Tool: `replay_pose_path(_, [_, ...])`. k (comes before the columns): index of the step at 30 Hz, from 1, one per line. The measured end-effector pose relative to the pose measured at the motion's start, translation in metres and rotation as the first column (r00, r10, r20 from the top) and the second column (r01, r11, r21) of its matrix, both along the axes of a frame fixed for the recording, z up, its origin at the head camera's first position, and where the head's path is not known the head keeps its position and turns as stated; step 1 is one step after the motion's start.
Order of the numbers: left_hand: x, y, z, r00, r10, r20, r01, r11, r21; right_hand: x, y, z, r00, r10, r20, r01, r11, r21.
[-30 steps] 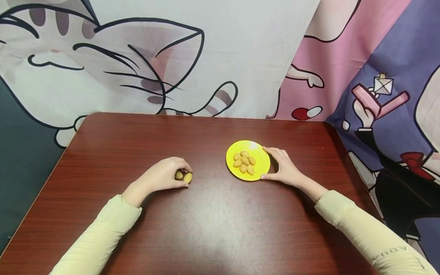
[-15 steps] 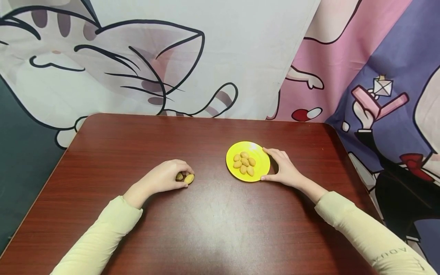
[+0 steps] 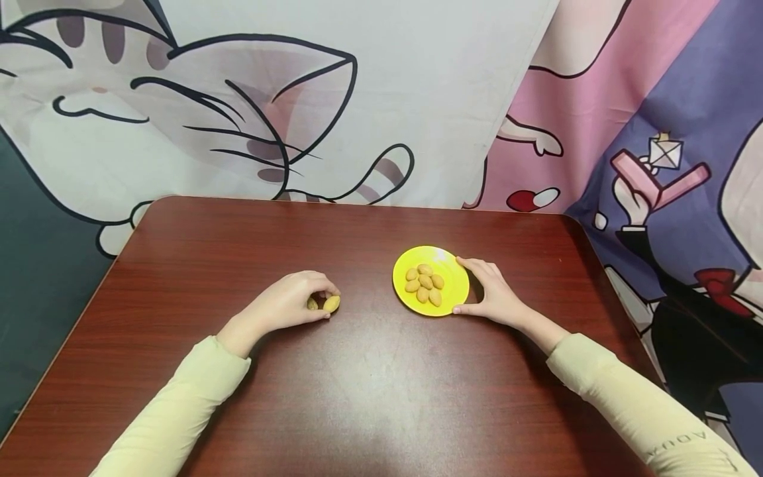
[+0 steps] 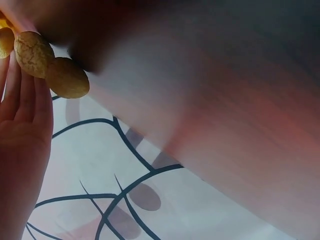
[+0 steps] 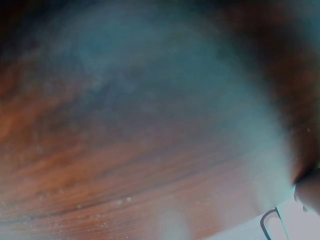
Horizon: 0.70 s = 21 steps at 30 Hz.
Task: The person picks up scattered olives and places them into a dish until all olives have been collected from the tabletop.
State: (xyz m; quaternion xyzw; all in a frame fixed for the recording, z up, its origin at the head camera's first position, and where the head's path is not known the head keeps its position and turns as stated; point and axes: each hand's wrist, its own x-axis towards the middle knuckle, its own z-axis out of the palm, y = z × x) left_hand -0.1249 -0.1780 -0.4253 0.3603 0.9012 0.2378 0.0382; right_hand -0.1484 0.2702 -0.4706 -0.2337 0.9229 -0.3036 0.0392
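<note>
In the head view my left hand (image 3: 286, 303) is over the left-centre of the table, fingers curled round small yellow-brown oval pieces. One yellow oval piece (image 3: 332, 304) shows between thumb and fingertips, and another (image 3: 312, 304) sits deeper, partly hidden. The left wrist view shows three close up, the middle oval piece (image 4: 34, 54) with a cracked-looking skin; their kind is unclear. On the right, my right hand (image 3: 491, 291) grips the rim of a round yellow plate (image 3: 454, 285) between thumb and fingers. Several similar oval pieces (image 3: 426, 281) lie clustered on that plate.
The dark red wooden table (image 3: 369, 371) ends at a far edge against a white cloth (image 3: 441, 86) printed with a cat. To the right hang pink and blue printed cloths (image 3: 632, 126). Blurred tabletop (image 5: 125, 185) fills most of the right wrist view.
My left hand has shifted slightly to the right, with the front oval piece moving out toward its fingertips. The right hand and the plate stay practically where they were.
</note>
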Motion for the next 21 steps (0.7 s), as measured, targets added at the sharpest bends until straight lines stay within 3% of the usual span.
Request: replay_pose_path(21, [-0.025, 0.040, 0.006, 0.999, 0.020, -0.039, -0.018, 0.999, 0.037, 0.000, 0.000, -0.001, 1.000, -0.001, -0.001, 0.001, 1.000, 0.009])
